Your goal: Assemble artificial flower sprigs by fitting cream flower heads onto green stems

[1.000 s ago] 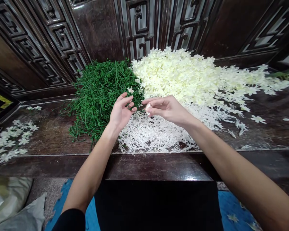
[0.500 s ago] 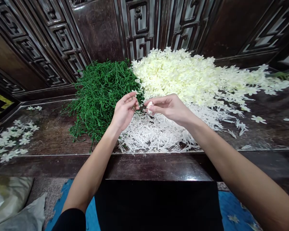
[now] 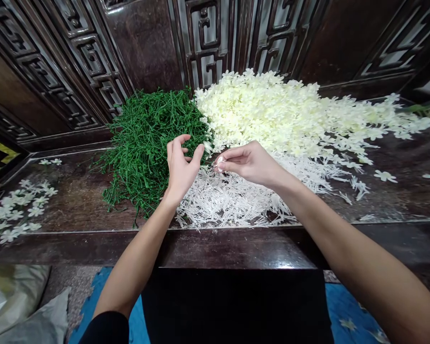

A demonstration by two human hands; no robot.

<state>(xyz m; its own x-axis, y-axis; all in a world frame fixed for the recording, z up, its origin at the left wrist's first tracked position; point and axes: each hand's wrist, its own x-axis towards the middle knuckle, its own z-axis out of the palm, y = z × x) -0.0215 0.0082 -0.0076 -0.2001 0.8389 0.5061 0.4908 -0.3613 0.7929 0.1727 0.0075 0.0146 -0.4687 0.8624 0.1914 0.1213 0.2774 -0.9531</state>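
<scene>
My left hand (image 3: 181, 165) hovers over the seam between a heap of green plastic stems (image 3: 148, 138) and a spread of thin white stamen pieces (image 3: 232, 198); its fingers are curled apart and a small cream flower (image 3: 208, 147) sits at its fingertips. My right hand (image 3: 249, 162) is just to the right, thumb and forefinger pinched on a small white piece. The two hands nearly touch. Behind them lies a large pile of cream fabric flowers (image 3: 283, 112).
All lies on a dark wooden bench (image 3: 75, 200) with a carved wooden back (image 3: 208, 43). Several finished small flowers (image 3: 17, 208) lie at the far left, and loose flowers (image 3: 383, 177) scatter to the right. Grey sacks (image 3: 17, 306) and a blue mat sit on the floor.
My left hand's fingers have spread apart from their pinch and the hand has dropped slightly. My right hand keeps its pinch in nearly the same place.
</scene>
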